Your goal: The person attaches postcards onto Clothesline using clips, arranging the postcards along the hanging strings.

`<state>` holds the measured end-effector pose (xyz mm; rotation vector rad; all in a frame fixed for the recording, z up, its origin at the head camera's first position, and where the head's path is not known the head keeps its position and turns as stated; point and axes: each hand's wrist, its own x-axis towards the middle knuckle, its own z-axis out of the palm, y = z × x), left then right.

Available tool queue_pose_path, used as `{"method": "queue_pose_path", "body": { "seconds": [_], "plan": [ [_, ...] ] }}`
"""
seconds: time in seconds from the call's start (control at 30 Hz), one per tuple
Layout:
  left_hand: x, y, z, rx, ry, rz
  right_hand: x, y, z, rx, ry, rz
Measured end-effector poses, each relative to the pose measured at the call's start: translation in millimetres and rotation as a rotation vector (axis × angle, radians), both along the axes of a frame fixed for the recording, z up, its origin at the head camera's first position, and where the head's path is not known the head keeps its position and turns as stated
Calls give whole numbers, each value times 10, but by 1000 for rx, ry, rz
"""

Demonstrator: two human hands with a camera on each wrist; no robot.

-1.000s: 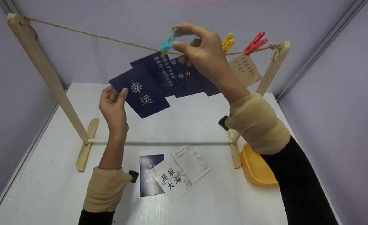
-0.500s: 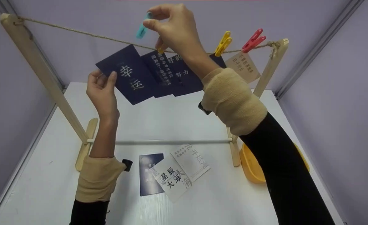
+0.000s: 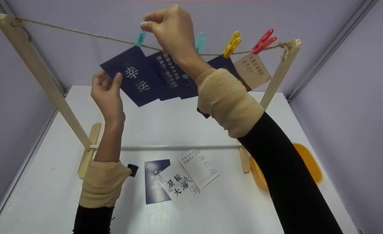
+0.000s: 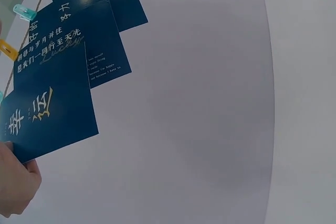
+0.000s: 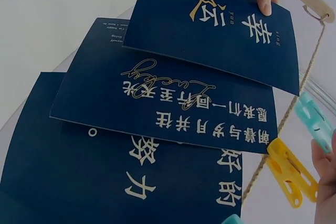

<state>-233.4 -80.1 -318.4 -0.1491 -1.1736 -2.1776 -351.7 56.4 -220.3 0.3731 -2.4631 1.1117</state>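
Note:
My left hand [image 3: 108, 92] pinches the left edge of a dark blue card [image 3: 132, 76] with large white characters, thumb in front. The card's upper corner meets the twine [image 3: 90, 34]. Above that corner, my right hand [image 3: 173, 31] pinches a light blue clothespin [image 3: 140, 38] by its handle end; its tip is at the twine and the card's corner. In the right wrist view the clothespin [image 5: 315, 119] sits beside the twine, close to the card [image 5: 210, 35]. Other dark blue cards [image 5: 168, 103] hang overlapping beside it, one under a yellow clothespin [image 5: 291, 174].
Wooden posts [image 3: 45, 78] hold the twine at both ends. Further right hang a yellow clothespin [image 3: 232, 45], a red clothespin [image 3: 264, 41] and a beige card [image 3: 252, 71]. Below lie a blue card [image 3: 154, 191] and white cards [image 3: 199, 169]. A yellow basin [image 3: 311, 164] stands at right.
My left hand has carried the card up and left to the twine. My right hand has moved left along the twine, then lowered the light blue clothespin to the card's corner.

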Motion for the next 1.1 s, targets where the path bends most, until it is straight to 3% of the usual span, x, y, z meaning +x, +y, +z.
{"method": "queue_pose_path", "body": {
  "seconds": [0.23,0.4,0.73,0.93,1.1],
  "plan": [
    [3,22,30,3,17,-11,-26,-9,-57,-18,-44,26],
    [3,18,28,-14,8,-8,-13,0,-88,29,-40,32],
    [-35,40,-11,-33,-3,-6,35,-20,-74,15,-152,98],
    [-42,101,-196,-73,-57,-53,1,0,-101,-45,-188,136],
    [-40,141,-384,-138,-130,-73,104,26,-40,-49,-227,197]
  ]
}}
